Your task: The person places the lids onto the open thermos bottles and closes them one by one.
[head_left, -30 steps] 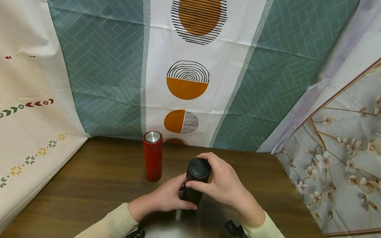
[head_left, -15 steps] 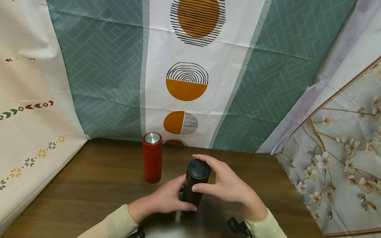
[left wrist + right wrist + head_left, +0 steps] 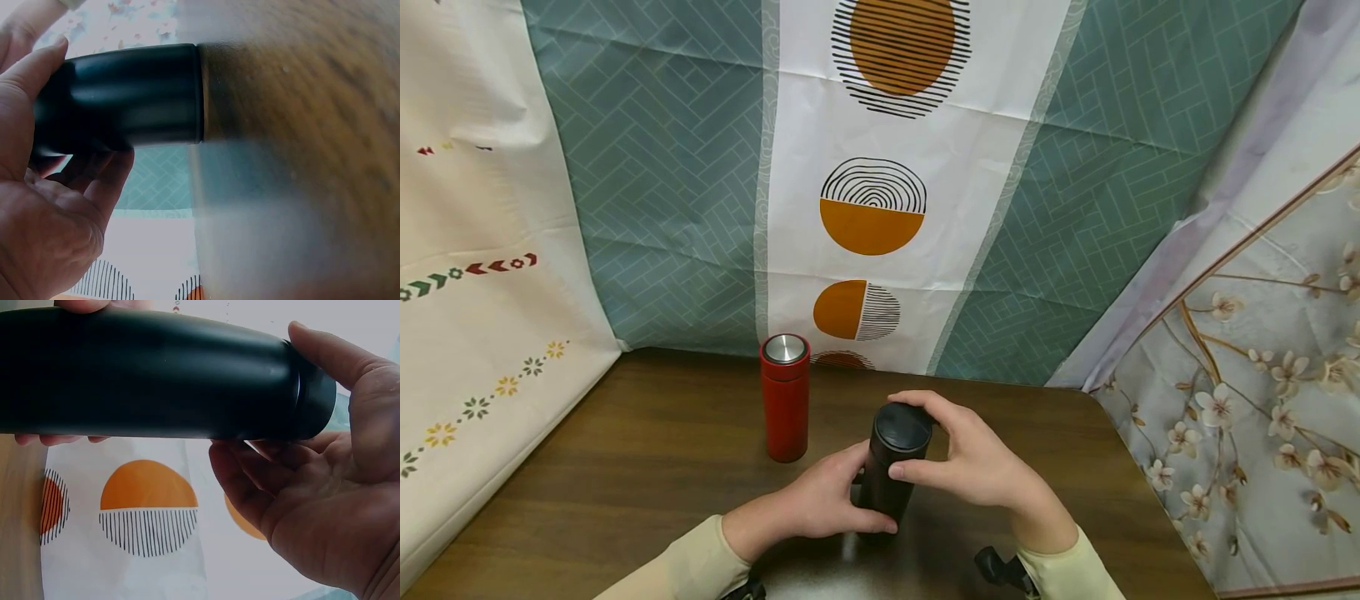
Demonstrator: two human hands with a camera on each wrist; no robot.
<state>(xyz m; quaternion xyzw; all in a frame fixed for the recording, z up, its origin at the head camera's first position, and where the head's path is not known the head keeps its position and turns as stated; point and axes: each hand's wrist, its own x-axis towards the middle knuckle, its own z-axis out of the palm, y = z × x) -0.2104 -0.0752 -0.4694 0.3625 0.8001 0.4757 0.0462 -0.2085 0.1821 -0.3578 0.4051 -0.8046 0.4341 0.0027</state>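
A black thermos flask [image 3: 887, 483] stands on the table near its front, its smooth dark lid [image 3: 903, 427] on top. My left hand [image 3: 820, 492] grips the lower body, thumb on the near side and fingers behind. Around the lid curls my right hand [image 3: 973, 458], with the thumb on the near side and the fingers round the far side. In the right wrist view the thumb tip [image 3: 300, 330] lies by the seam between lid and body. The left wrist view shows the flask's base [image 3: 199, 94] at the tabletop. Some fingertips are hidden behind the flask.
A red thermos [image 3: 786, 408] with a silver-topped lid stands upright to the left and behind the black one. The brown wooden table [image 3: 647, 467] meets a patterned cloth [image 3: 677, 208] at the back. Further cloths hang at both sides.
The right hand has shifted slightly round the lid, its thumb moving to the right, and now closes on it again. The left hand and the black thermos flask stay in place.
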